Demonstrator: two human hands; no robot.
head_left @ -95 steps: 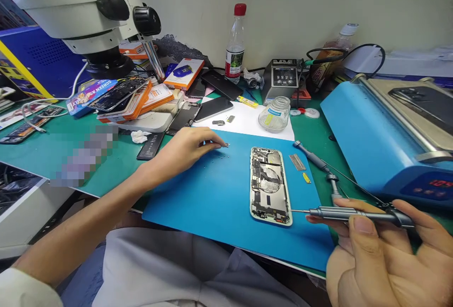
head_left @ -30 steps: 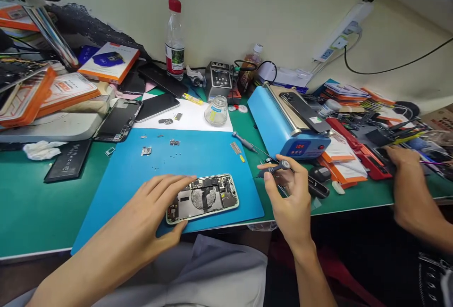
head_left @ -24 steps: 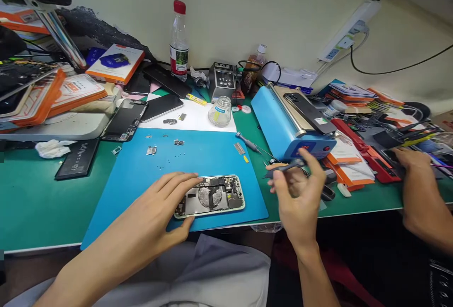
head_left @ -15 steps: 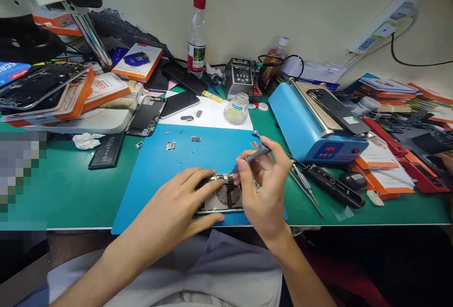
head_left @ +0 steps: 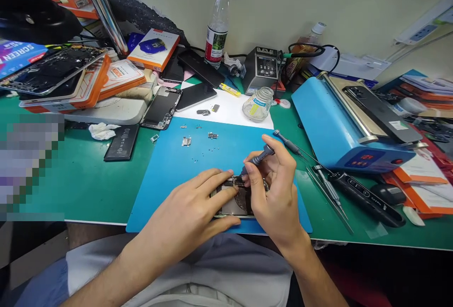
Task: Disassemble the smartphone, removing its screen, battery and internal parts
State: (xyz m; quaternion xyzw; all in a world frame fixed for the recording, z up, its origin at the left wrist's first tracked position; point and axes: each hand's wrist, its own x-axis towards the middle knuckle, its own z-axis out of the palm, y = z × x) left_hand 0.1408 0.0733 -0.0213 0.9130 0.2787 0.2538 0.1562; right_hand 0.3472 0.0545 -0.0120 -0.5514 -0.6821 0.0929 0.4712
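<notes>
Right grip (head_left: 274,189) closed round a screwdriver (head_left: 260,157), left grip (head_left: 193,208) bracing an opened phone (head_left: 230,207) on the bench (head_left: 88,179).
The opened phone lies beneath both grips on a blue mat (head_left: 159,179), the left grip's fingers over its far side, thumb along its near edge; the screwdriver slants from the right grip down to the phone's far edge, its tip hidden. Just beyond the grips are tiny loose pieces (head_left: 213,149), then small metal parts (head_left: 186,141). Right of the right grip lie slim metal tools (head_left: 329,188) and, past them, a black pen-shaped tool (head_left: 368,199). Farther ahead of the right grip, a glass jar (head_left: 258,105) stands on white paper (head_left: 230,110), a blue machine (head_left: 318,123) to its right.
</notes>
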